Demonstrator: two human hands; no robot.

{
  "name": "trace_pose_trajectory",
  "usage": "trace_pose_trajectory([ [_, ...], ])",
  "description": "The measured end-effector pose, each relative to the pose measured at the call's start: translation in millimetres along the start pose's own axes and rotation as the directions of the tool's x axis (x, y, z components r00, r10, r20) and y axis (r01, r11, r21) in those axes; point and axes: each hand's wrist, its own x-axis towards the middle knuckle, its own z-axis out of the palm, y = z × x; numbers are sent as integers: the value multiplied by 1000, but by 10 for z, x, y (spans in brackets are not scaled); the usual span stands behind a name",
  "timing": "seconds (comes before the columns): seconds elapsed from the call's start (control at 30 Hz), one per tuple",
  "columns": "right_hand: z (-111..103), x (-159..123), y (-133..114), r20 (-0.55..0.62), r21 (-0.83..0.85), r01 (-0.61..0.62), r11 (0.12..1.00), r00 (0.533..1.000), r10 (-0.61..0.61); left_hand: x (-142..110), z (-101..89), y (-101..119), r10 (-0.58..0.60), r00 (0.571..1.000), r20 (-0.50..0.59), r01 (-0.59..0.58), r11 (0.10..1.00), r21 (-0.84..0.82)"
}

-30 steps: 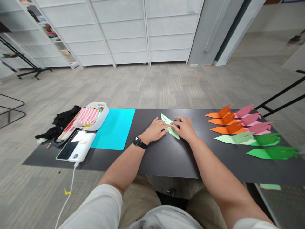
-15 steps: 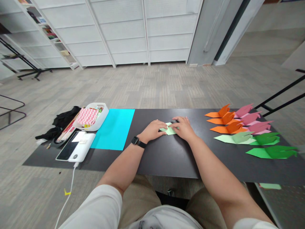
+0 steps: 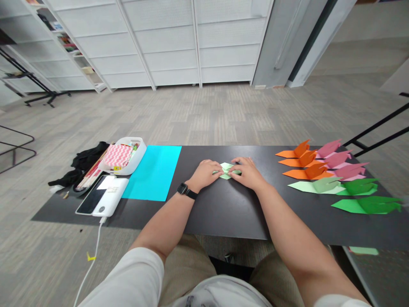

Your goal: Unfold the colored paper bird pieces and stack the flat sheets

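A small folded sheet of pale green origami paper (image 3: 226, 166) lies on the dark table between my two hands. My left hand (image 3: 206, 173), with a black watch on its wrist, pinches the paper's left side. From the right, my right hand (image 3: 249, 172) grips the opposite side, thumb and fingers on the folds. Both sets of fingertips cover the paper's side corners. The middle of the paper shows creased flaps that meet near its centre.
Folded paper cranes in orange (image 3: 302, 162), pink (image 3: 341, 160) and green (image 3: 366, 204) stand in rows at right. A bright blue sheet (image 3: 156, 175) lies left, beside a white basket (image 3: 139, 155), a phone (image 3: 92, 200) and a white power bank (image 3: 111, 196) with a cable.
The pale green paper has gone from a flatter shape to a narrower one with flaps opened at the middle. Both hands stay in nearly the same place.
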Motion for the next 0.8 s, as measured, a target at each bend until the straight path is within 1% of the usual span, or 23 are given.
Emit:
trace_pose_trajectory([
  [0.43,112,32,21,-53,-20,-79,997,996,78,11,83,-51,-44,999,-22,44,999,-14],
  [0.63,135,45,28,-58,-34,-85,996,995,83,20,88,-57,43,999,5,-42,995,-94],
  [0.8,141,49,25,-60,-36,-85,996,995,83,23,100,-58,56,998,9,-55,994,-92],
])
